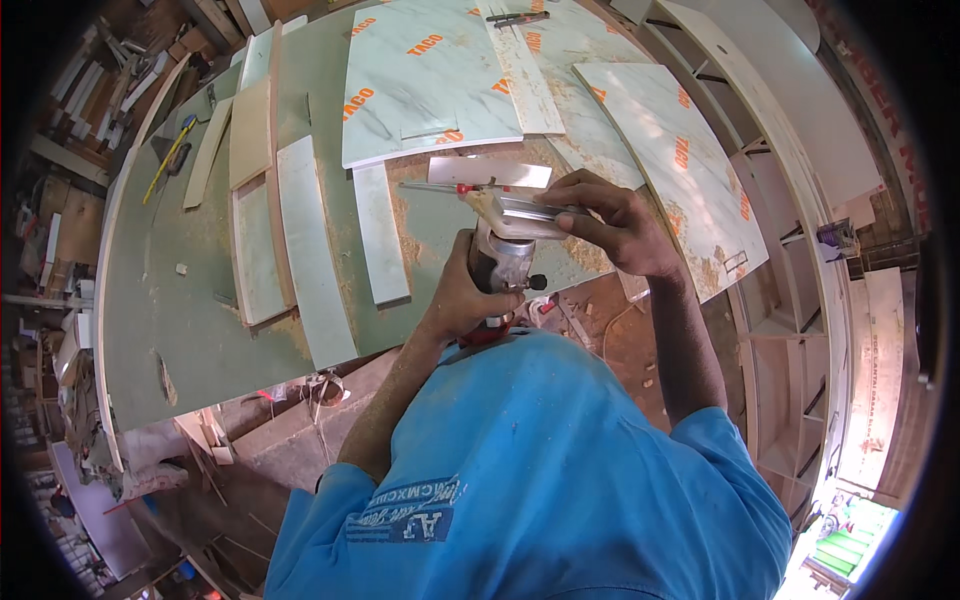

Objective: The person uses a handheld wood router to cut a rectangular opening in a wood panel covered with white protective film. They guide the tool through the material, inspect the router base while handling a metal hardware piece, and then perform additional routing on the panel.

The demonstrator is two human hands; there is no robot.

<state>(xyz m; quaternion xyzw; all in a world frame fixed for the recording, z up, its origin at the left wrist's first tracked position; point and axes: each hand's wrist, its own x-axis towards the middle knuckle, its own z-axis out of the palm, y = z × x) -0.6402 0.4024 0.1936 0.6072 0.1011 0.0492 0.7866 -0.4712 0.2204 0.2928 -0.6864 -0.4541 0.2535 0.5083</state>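
Close to my body, my left hand (pixel 465 292) wraps round a trim router (pixel 512 264), which has a silver metal body, a black knob on its side and a red lower end. On top of the router sits a pale wooden piece (pixel 488 214) with a silver metal strip (pixel 532 208) lying along it. My right hand (pixel 630 228) pinches the right end of this strip between thumb and fingers. A thin rod with a red part (pixel 463 188) sticks out to the left of the wooden piece. Part of the router is hidden behind my left fingers.
Marble-patterned boards (pixel 430 80) with sawdust lie on the green worktable (pixel 150 340). Several narrow strips (pixel 315 250) lie to the left, beside a yellow and black cutter (pixel 178 160). Pliers (pixel 518 18) rest at the far side. A white shelf frame (pixel 790 330) stands on the right.
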